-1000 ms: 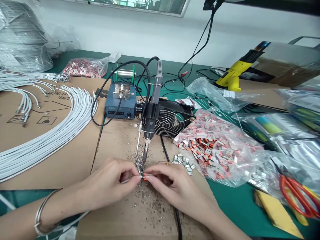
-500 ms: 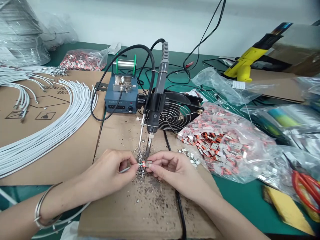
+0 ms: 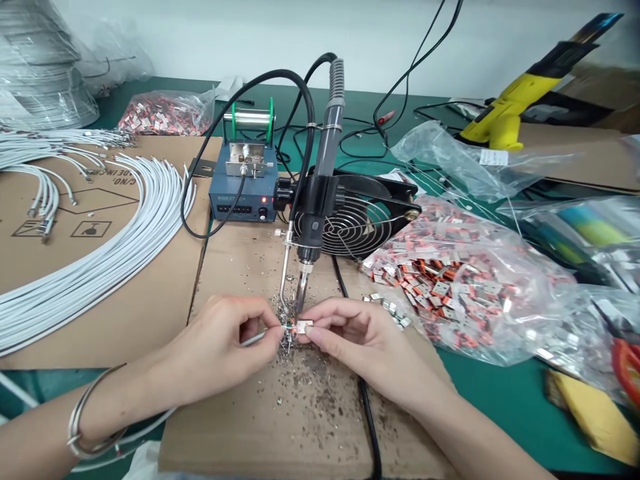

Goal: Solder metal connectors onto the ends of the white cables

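from the head view, a green bench (image 3: 480, 400) runs up to a pale wall (image 3: 200, 33) and is laid with sheets of cardboard (image 3: 240, 267); the middle sheet is speckled with solder crumbs around the hands. the left hand (image 3: 220, 347) pinches the end of a white wire (image 3: 253, 339) between thumb and fingertips, closed tight on it, a bangle (image 3: 83, 420) on its wrist. the right hand (image 3: 360, 340) is clamped on a small connector (image 3: 303, 326), held end to end with the wire, just under the tip of the fixed iron (image 3: 320, 193). behind the iron stand a blue station (image 3: 243, 193) with a solder spool (image 3: 249, 120) on top and a black fan (image 3: 355, 220). a fan of white cables (image 3: 100, 267) lies over the left cardboard, with a wrapped coil (image 3: 40, 73) at the far left corner. to the right a clear bag (image 3: 450, 280) spills orange and silver connectors, a few loose ones (image 3: 390, 308) near the right hand. a second bag (image 3: 167, 113) sits at the back left, a yellow gun (image 3: 505, 113) at the back right, and red scissors (image 3: 627, 360) at the right edge.
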A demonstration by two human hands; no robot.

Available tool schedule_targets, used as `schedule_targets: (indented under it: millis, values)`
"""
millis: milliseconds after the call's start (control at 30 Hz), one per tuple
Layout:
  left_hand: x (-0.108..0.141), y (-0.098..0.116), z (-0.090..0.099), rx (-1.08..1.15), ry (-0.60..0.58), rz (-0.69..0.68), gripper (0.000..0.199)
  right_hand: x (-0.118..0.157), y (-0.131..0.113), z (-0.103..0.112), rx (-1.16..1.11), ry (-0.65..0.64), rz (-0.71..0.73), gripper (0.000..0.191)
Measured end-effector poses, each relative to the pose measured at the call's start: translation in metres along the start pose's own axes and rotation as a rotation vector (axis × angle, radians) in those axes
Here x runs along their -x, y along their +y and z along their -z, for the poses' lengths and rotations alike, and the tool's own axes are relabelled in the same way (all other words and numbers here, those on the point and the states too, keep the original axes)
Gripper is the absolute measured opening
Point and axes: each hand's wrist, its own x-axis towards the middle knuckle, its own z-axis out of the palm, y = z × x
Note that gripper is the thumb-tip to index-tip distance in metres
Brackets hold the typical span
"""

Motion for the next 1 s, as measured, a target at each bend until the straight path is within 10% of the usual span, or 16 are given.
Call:
schedule_targets:
  millis: [633, 1000]
  values:
    - [-0.003, -0.005, -0.001, -0.029, 0.008, -0.017, 0.027, 0.001, -0.002, -0.001, 0.16, 0.011, -0.024, 0.02]
    - [0.003, 0.0, 0.001, 0.061, -0.204, -0.016, 0.032, 0.008, -0.008, 0.009, 0.226, -0.146, -0.031, 0.023]
